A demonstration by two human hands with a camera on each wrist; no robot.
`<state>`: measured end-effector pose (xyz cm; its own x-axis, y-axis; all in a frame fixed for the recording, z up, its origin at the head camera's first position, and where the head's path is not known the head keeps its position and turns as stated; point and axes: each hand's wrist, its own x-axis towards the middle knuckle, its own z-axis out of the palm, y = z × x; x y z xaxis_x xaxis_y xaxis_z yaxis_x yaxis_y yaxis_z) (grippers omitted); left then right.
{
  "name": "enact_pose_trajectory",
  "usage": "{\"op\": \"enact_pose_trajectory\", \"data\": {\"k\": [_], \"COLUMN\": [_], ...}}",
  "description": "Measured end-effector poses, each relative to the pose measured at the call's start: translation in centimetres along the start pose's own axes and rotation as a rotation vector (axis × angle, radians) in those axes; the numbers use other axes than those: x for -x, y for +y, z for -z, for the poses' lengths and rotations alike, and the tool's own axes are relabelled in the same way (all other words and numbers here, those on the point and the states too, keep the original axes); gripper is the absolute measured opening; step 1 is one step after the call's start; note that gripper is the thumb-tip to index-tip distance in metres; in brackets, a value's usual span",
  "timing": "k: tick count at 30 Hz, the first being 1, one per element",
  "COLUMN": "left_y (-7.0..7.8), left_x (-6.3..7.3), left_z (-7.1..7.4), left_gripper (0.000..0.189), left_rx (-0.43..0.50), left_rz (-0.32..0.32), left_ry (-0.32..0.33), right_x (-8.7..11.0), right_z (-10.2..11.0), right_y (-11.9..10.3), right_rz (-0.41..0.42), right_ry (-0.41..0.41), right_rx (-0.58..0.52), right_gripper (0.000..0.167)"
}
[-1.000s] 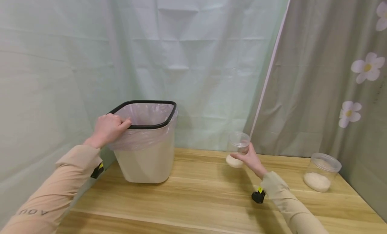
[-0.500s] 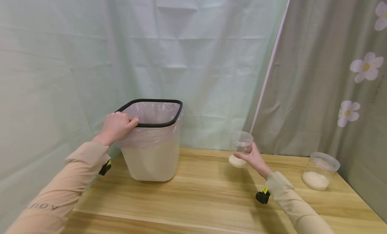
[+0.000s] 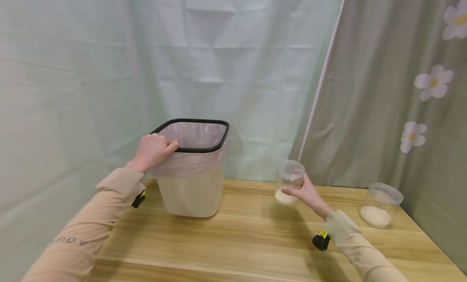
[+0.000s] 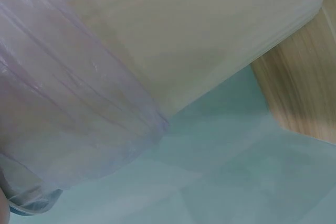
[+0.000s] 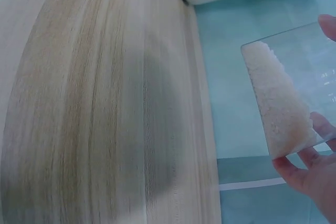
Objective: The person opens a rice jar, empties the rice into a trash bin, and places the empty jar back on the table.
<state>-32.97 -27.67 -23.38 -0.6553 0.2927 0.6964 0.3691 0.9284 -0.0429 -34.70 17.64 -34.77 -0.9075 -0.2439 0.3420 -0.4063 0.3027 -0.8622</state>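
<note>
My left hand [image 3: 153,151] grips the black rim of an off-white trash bin [image 3: 193,193] at its near left corner. The bin is upright at the table's left side, lined with a translucent pale purple bag [image 4: 79,103] folded over the rim. My right hand [image 3: 308,193] holds a clear plastic jar [image 3: 290,176] around its side, thumb in front. White grains like rice [image 5: 275,100] lie in the jar's bottom. In the right wrist view the jar hangs off the tabletop, roughly upright. Most of my left hand is hidden in the left wrist view.
A second clear lidded jar [image 3: 381,205] with white grains stands on the wooden table [image 3: 255,241] at the right. Behind the table hang a pale green curtain [image 3: 255,91] and a grey curtain [image 3: 365,91] with white flowers.
My left hand and the bin have shifted to the right, closer to the held jar. The right hand keeps its hold on the jar, which has moved little. The view has turned slightly right.
</note>
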Motion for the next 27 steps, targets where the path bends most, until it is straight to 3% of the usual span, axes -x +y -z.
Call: {"op": "enact_pose_trajectory", "data": {"k": [4, 14, 18, 27], "left_y": [0.5, 1.4, 2.0, 3.7], "left_x": [-0.5, -1.5, -1.9, -2.9], "left_z": [-0.5, -1.6, -1.8, -2.4], "left_gripper": [0.054, 0.052, 0.052, 0.051], "left_rx": [-0.003, 0.018, 0.034, 0.055], "left_rz": [0.015, 0.013, 0.01, -0.006], "left_ry": [-0.004, 0.004, 0.001, -0.013], "right_x": [0.2, -0.2, 0.3, 2.2], "right_z": [0.1, 0.4, 0.2, 0.2], "right_y": [-0.3, 2.3, 1.8, -1.8], "right_rz": [0.017, 0.057, 0.071, 0.127], "right_ry": [-0.008, -0.042, -0.078, -0.126], "right_rx": [0.019, 0.036, 0.035, 0.052], "right_gripper": [0.078, 0.082, 0.081, 0.075]}}
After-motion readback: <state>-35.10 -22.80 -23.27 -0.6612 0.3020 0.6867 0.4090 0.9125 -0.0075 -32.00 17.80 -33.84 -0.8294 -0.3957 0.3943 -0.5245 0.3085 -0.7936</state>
